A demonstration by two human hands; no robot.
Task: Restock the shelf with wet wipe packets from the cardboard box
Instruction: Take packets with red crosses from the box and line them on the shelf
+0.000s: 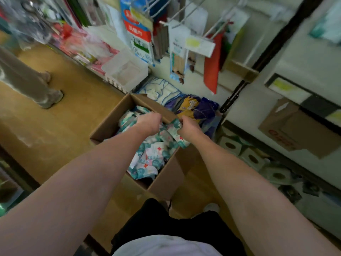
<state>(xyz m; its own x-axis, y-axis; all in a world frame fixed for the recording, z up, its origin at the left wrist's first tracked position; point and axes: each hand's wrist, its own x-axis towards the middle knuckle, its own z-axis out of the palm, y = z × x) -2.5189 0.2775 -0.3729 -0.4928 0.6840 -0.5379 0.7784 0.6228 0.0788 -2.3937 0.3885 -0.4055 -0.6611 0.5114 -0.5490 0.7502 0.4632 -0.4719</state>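
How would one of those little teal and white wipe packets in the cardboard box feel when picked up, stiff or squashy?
Probably soft and bendy: the wet wipe packets lie crumpled and slumped over each other in the cardboard box. Their wrapping looks like glossy film, so perhaps a bit slippery. The right hand grips one by pinching, which suggests it is light, and it should not roll.

Open-topped cardboard box, hanging goods above.

Head-worn view, forward and downward
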